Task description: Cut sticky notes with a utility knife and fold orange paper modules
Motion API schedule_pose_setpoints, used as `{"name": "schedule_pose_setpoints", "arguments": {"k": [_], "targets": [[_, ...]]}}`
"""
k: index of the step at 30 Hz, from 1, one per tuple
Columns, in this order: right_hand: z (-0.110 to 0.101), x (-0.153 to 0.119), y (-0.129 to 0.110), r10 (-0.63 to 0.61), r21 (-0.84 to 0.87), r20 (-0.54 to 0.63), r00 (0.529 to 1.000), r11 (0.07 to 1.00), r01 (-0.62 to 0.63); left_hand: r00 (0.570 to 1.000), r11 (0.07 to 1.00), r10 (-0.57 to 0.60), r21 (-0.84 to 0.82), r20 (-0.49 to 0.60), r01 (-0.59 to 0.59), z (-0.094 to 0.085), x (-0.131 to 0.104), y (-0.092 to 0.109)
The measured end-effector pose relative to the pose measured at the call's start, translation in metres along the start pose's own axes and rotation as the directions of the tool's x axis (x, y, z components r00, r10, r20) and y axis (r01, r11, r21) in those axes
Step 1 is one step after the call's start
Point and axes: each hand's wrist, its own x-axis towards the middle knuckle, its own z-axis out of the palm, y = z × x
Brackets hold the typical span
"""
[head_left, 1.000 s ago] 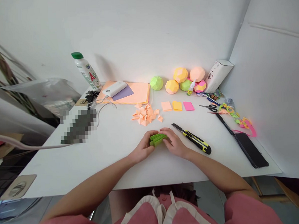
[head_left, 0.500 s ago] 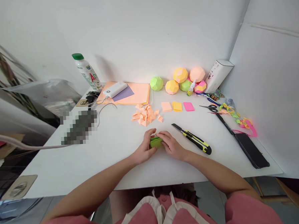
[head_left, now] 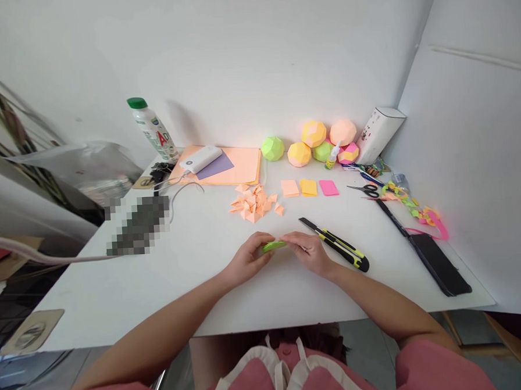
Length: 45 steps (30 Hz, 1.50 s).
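A small piece of green paper (head_left: 273, 246) is held between both hands over the white table, in front of a pile of folded peach paper pieces (head_left: 253, 203). My left hand (head_left: 249, 258) grips its left end between thumb and fingers. On its right end, my right hand (head_left: 308, 252) is closed with the fingertips pressed on the paper. Just right of my right hand lies a black and yellow cutter (head_left: 339, 246). Behind it are peach (head_left: 290, 188), orange (head_left: 308, 188) and pink (head_left: 329, 187) paper squares.
Several faceted paper balls (head_left: 314, 133) line the wall, by a small glue bottle (head_left: 332, 156). Scissors (head_left: 367, 190), paper scraps and a black case (head_left: 439, 263) lie right. A power bank (head_left: 201, 159), paper sheets (head_left: 241, 167) and a bottle (head_left: 154, 130) are back left.
The green paper has tilted and now shows a thinner, flatter outline. My right hand has shifted slightly right, and its fingers have moved on the paper.
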Motion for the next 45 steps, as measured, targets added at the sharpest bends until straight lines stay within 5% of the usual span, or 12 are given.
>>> {"name": "schedule_pose_setpoints", "arguments": {"k": [3, 8, 13, 17, 27, 36, 45], "targets": [[-0.001, 0.001, -0.002, 0.031, 0.053, 0.014, 0.999, 0.998, -0.032, 0.999, 1.000, -0.023, -0.011, -0.032, 0.022, 0.000, 0.000, 0.001], [0.004, 0.003, -0.004, -0.134, -0.043, 0.001, 0.991, 0.990, 0.134, 0.988, 0.966, -0.125, -0.239, -0.088, 0.101, 0.004, -0.002, 0.000], [0.008, 0.004, -0.008, -0.159, -0.049, -0.053, 0.986, 0.986, 0.157, 0.962, 0.724, -0.238, -0.636, 0.133, 0.267, 0.014, -0.003, 0.004], [0.010, 0.005, -0.007, -0.173, -0.044, -0.069, 0.982, 0.984, 0.171, 0.934, 0.567, -0.246, -0.743, 0.260, 0.356, 0.017, -0.002, 0.009], [0.010, 0.006, -0.007, -0.267, -0.069, -0.055, 0.962, 0.962, 0.264, 0.959, 0.575, -0.253, -0.778, 0.126, 0.254, 0.014, 0.001, 0.015], [0.007, 0.004, -0.016, -0.327, -0.366, -0.065, 0.943, 0.887, 0.283, 0.909, 0.617, -0.416, -0.728, 0.019, 0.297, 0.015, -0.001, 0.007], [0.006, 0.007, -0.026, -0.430, -0.573, 0.007, 0.903, 0.738, 0.356, 0.898, 0.666, -0.439, -0.679, -0.025, 0.307, 0.018, -0.003, 0.004]]}}
